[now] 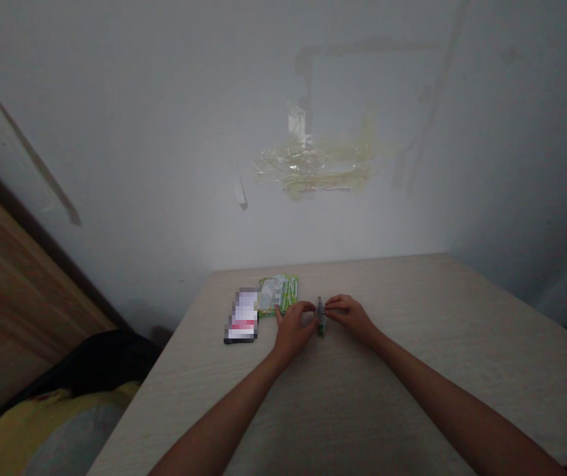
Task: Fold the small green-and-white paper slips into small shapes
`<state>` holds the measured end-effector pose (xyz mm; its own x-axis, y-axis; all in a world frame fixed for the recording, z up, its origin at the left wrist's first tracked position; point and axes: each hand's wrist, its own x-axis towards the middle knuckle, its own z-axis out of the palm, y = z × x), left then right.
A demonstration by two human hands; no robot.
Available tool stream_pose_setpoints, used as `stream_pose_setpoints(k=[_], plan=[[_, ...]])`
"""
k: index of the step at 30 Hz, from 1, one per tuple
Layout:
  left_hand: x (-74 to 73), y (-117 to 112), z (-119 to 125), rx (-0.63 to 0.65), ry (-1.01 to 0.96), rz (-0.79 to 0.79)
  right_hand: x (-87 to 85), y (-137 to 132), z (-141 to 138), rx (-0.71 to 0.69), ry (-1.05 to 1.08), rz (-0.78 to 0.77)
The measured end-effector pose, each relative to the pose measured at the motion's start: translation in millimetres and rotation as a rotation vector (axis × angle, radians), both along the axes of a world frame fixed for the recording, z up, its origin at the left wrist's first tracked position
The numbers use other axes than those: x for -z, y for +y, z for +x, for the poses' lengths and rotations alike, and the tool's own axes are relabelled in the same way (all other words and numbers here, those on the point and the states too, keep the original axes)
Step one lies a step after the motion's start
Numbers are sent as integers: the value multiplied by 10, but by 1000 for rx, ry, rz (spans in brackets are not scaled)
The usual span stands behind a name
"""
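Two bare forearms (214, 420) reach in from the lower edge and converge over the middle of the bench, a pale, wood-grained board (462, 324). Between the hands, upright and seen nearly edge-on, is a small, thin item in dark, silvery and green tones (320, 316); its print is too small and dim to read. It is at the centre of the bench, to the right of the other things there. The left hand (294, 327) grips its left side with bent fingers, and the right hand (355, 317) pinches its right side with fingertips drawn together, so both are closed on it.

Just left of it, a loose pile of flat, green-and-white printed packets (269, 294) lies partly behind the left hand, one of whose fingers extends over the pile's near edge. Beside that pile, further left, a dark-edged phone (241, 324) lies face up, its pale screen pixelated, with a pinkish-red band showing.

Beyond the bench rises a grey-white wall (174, 132), bearing shiny clear tape (291, 162), yellowish stains (357, 158) and a small curled white strip (240, 190). At the far left are a brown wooden panel (10, 284), black cloth (100, 357) and a yellow-and-grey soft bundle (60, 430).
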<state>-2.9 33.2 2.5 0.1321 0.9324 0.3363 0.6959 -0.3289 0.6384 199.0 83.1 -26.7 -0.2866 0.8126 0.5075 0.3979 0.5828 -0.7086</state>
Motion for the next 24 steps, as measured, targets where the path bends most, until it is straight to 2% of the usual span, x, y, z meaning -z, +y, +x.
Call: stream_pose_setpoints(k=[6, 19, 24], plan=[[-5, -4, -3, -3, 8, -3, -28, -9, 15, 26, -15, 56], [14, 29, -7, -36, 107, -31, -99, -31, 68, -27, -212, 361], [37, 29, -21, -51, 94, -9, -126, -36, 98, -18, -248, 388]])
